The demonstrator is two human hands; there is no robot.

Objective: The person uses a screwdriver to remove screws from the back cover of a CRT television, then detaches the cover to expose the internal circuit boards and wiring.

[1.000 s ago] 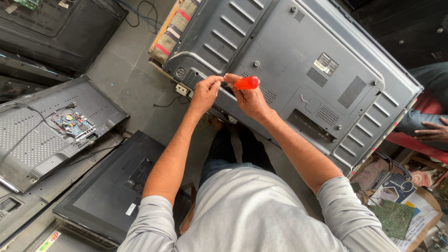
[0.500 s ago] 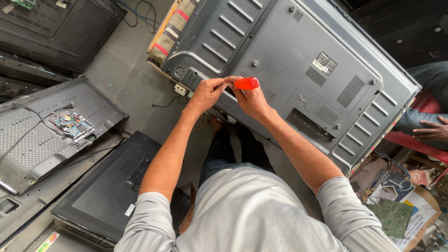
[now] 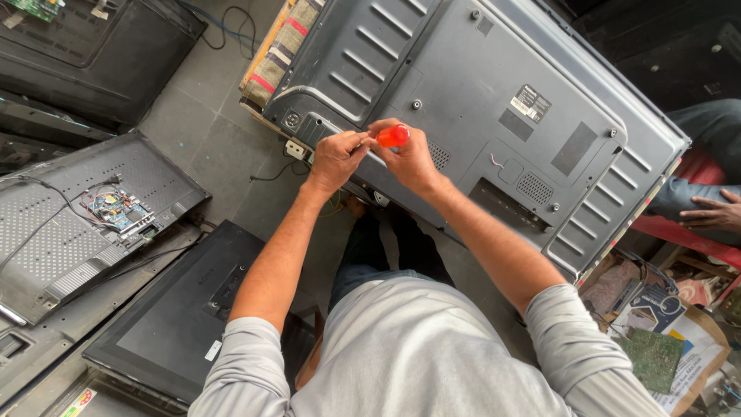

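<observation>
Unscrewing step: right hand (image 3: 413, 158) clamped on red-handled screwdriver (image 3: 393, 136), left hand (image 3: 336, 158) pinching near the tip, probably steadying it, at near-left edge of grey TV back panel (image 3: 494, 116). Next: keep tip seated, turn handle

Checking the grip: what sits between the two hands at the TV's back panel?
In the head view, a red screwdriver handle lies between the left hand and right hand.

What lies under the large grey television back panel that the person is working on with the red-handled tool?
Under the television back panel, a striped cushion pokes out at its upper left edge. Whatever else supports it is covered by the panel itself, and the person's legs hide its near edge.
</observation>
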